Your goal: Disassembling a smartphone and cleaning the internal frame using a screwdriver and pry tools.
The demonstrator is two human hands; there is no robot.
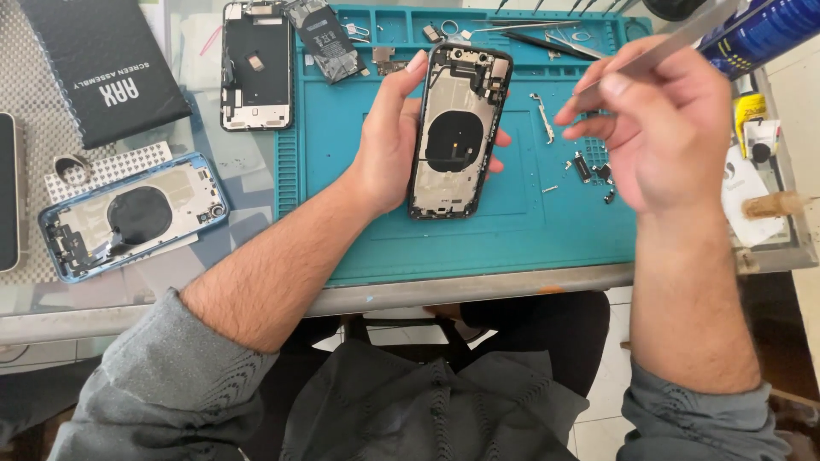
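While both sleeves frame the bottom edge, the scene reads as follows, nearest first.

Sleeves: grey, pushed up the forearms; dark cloth on the lap between them.
Left hand (389, 137): fingers closed round the black phone shell (459, 128); thumb along its left edge, fingertips showing past its right edge; shell held upright just above the mat, open side up, round dark coil at its middle.
Right hand (662, 128): fingers pinched together on tweezers (675, 44); tool slanting up and right, away from the shell; hand apart from the shell, to its right.
Mat (521, 230): teal, on the table; small loose parts (589, 166) lying under the right hand.
Blue shell (128, 218): flat on the table, well left of the mat, open side up.
Screen (256, 64): face down, just beside the mat's far left corner.
Black box (107, 64): far left.
Blue can (764, 34): far right, beyond the right hand.
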